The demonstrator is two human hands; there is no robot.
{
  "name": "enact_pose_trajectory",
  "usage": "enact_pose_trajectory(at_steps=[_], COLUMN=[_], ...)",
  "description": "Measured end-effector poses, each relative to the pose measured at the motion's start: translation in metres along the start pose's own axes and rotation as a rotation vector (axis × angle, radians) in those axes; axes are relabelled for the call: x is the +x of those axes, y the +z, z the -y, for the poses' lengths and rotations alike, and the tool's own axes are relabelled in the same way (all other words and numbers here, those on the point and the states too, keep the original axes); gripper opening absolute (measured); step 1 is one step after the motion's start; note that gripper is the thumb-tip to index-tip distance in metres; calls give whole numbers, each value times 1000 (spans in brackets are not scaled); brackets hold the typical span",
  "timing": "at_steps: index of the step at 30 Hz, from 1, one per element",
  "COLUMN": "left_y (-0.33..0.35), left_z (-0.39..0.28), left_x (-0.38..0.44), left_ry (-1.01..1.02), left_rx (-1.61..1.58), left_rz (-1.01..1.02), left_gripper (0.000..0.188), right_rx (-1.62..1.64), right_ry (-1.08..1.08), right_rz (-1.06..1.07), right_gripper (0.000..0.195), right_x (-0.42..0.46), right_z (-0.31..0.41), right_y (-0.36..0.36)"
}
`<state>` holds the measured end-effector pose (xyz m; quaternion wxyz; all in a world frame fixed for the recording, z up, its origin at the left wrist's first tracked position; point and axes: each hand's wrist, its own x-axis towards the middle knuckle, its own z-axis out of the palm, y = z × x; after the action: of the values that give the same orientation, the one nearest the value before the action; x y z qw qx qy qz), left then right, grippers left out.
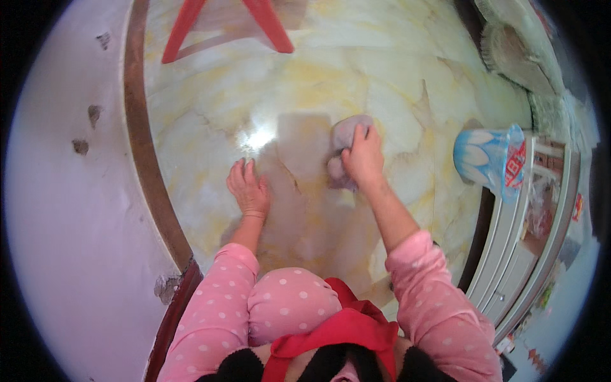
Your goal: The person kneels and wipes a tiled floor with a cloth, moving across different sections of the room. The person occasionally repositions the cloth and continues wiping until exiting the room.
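Note:
My right hand (pixel 365 155) presses on a bunched, greyish-lilac cloth (pixel 344 135) that lies against the glossy tiled floor (pixel 305 86). Its fingers are spread over the cloth's right side, and folds of it bulge out to the left of the thumb. To the left, my left hand (pixel 248 187) is held low over the tiles or rests on them, with nothing in it. Its fingers are a little apart; contact with the floor cannot be made out. A bright glare spot lies just beyond those fingertips.
Red legs of a plastic stool (pixel 269 26) stand ahead. Along the left runs a brown baseboard (pixel 143 119) below a chipped white wall (pixel 62 191). On the right are a blue-and-white plastic bin (pixel 479 153), a low cabinet (pixel 510 272) and a fringed, fabric-covered piece of furniture (pixel 510 52).

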<state>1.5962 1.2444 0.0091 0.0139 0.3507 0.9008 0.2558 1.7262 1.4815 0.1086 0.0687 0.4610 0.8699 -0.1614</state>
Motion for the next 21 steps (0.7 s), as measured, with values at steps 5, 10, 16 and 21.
enact_pose_trajectory(at_steps=[5,10,16,21], left_y=[0,1,2,4], left_z=[-4,-3,-5,-7], left_x=[2,-1,2,0], left_ry=[6,10,32,54], left_rx=[11,-6,7,-21], left_rz=[-47,-57,-87,-117], left_gripper=[49,46,43,43], right_rx=[75,-59,-143,-108], right_ry=[-477,-734,-297,-142], right_rz=[31,152,-39,-236], right_gripper=[51,50,58,63], right_x=[-115,-120,-21,-40], right_z=[37,40,-3,-54], right_y=[66,101,47,31])
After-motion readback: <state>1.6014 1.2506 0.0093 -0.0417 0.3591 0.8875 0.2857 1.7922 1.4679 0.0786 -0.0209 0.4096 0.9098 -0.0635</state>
